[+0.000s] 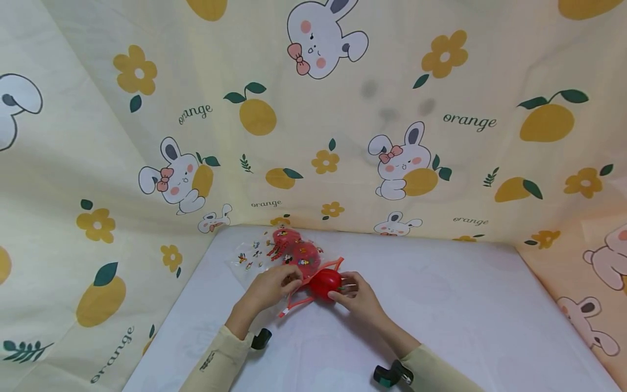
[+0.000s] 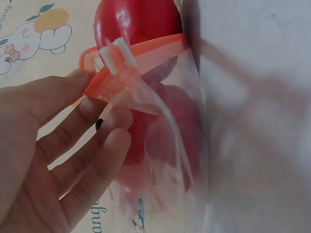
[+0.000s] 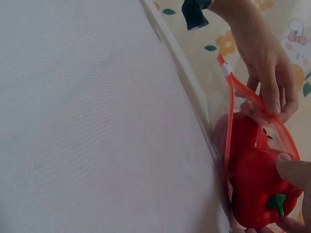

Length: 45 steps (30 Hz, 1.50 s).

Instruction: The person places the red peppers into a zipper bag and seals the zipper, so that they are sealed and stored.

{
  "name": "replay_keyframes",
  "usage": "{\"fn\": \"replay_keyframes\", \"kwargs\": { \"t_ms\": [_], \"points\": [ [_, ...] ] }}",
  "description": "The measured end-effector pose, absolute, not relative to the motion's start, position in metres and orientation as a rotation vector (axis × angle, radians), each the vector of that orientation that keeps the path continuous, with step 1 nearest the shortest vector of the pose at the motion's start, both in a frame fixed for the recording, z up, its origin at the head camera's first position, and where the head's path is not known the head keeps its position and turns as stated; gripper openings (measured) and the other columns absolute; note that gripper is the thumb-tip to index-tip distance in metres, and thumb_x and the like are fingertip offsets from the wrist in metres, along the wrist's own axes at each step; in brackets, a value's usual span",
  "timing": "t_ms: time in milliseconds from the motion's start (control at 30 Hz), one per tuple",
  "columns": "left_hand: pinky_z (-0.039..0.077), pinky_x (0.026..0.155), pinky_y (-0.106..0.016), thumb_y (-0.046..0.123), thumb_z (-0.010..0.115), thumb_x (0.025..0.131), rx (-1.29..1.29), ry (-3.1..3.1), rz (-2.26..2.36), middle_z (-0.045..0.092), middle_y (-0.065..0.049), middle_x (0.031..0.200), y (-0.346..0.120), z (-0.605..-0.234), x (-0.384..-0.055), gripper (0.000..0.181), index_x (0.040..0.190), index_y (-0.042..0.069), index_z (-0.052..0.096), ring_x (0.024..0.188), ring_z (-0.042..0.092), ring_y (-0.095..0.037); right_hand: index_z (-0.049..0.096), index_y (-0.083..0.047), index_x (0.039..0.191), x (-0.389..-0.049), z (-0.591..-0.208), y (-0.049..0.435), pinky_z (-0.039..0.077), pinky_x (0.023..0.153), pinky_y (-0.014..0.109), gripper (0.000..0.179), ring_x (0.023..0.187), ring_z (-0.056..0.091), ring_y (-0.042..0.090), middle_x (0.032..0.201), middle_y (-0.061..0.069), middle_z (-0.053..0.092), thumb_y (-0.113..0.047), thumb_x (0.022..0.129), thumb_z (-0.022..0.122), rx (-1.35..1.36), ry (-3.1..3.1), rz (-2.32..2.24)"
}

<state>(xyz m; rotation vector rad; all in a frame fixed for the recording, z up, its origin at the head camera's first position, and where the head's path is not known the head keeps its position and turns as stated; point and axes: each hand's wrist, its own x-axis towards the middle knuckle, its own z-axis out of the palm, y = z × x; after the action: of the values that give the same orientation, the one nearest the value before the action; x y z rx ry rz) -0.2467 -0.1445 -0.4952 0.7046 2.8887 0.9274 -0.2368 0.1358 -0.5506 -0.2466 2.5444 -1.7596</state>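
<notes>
A clear zip bag (image 1: 252,253) with an orange-red zip rim and small cartoon prints lies on the table with red peppers inside it. My left hand (image 1: 269,286) pinches the bag's orange rim (image 2: 146,53) between thumb and fingers, the other fingers loosely bent beside the clear film. At the spread mouth, my right hand (image 1: 361,298) grips a glossy red bell pepper (image 1: 324,284). Its green stem (image 3: 276,203) points toward the right palm. Behind it, another red pepper (image 3: 241,133) sits within the bag. The film partly blurs the contents.
A white cloth-covered table (image 1: 455,316) stretches around the bag. Behind and at both sides stands a cream curtain (image 1: 313,125) printed with rabbits and oranges. Dark wrist cameras (image 1: 389,375) sit on both wrists.
</notes>
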Motion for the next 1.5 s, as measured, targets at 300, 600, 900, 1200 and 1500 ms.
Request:
{"fn": "replay_keyframes", "kwargs": {
  "t_ms": [300, 600, 900, 1200, 1500],
  "points": [
    [0.054, 0.08, -0.035, 0.028, 0.075, 0.103, 0.721, 2.886, 0.941, 0.066, 0.015, 0.097, -0.144, -0.496, -0.246, 0.007, 0.109, 0.029, 0.072, 0.09, 0.06, -0.01, 0.06, -0.008, 0.138, -0.234, -0.548, 0.135, 0.059, 0.069, 0.03, 0.058, 0.094, 0.067, 0.022, 0.126, 0.014, 0.069, -0.024, 0.091, 0.089, -0.235, 2.539, -1.752],
    [0.054, 0.08, -0.035, 0.029, 0.075, 0.103, 0.722, 2.894, 0.941, 0.066, 0.016, 0.097, -0.144, -0.497, -0.247, 0.007, 0.109, 0.03, 0.071, 0.091, 0.06, -0.01, 0.061, -0.005, 0.138, -0.232, -0.546, 0.136, 0.06, 0.072, 0.028, 0.054, 0.1, 0.07, 0.024, 0.13, 0.016, 0.068, -0.017, 0.092, 0.087, -0.272, 2.488, -1.783],
    [0.054, 0.079, -0.034, 0.029, 0.074, 0.103, 0.725, 2.9, 0.928, 0.067, 0.015, 0.097, -0.143, -0.498, -0.247, 0.007, 0.11, 0.029, 0.071, 0.089, 0.06, -0.009, 0.061, -0.001, 0.136, -0.234, -0.546, 0.122, 0.061, 0.072, 0.029, 0.049, 0.1, 0.075, 0.029, 0.127, 0.019, 0.069, -0.015, 0.095, 0.084, -0.23, 2.438, -1.903],
    [0.054, 0.08, -0.033, 0.03, 0.074, 0.104, 0.712, 2.893, 0.912, 0.067, 0.015, 0.097, -0.142, -0.498, -0.246, 0.007, 0.11, 0.029, 0.072, 0.089, 0.061, -0.008, 0.06, 0.008, 0.124, -0.234, -0.551, 0.119, 0.062, 0.077, 0.028, 0.037, 0.098, 0.077, 0.036, 0.115, 0.026, 0.07, 0.002, 0.094, 0.08, -0.236, 2.334, -2.037],
    [0.055, 0.082, -0.035, 0.032, 0.072, 0.105, 0.711, 2.888, 0.92, 0.067, 0.015, 0.098, -0.143, -0.499, -0.246, 0.006, 0.11, 0.03, 0.072, 0.09, 0.06, -0.009, 0.065, 0.011, 0.115, -0.241, -0.555, 0.125, 0.065, 0.078, 0.039, 0.02, 0.089, 0.078, 0.037, 0.1, 0.028, 0.075, -0.002, 0.102, 0.072, -0.2, 2.167, -2.037]
  ]
}}
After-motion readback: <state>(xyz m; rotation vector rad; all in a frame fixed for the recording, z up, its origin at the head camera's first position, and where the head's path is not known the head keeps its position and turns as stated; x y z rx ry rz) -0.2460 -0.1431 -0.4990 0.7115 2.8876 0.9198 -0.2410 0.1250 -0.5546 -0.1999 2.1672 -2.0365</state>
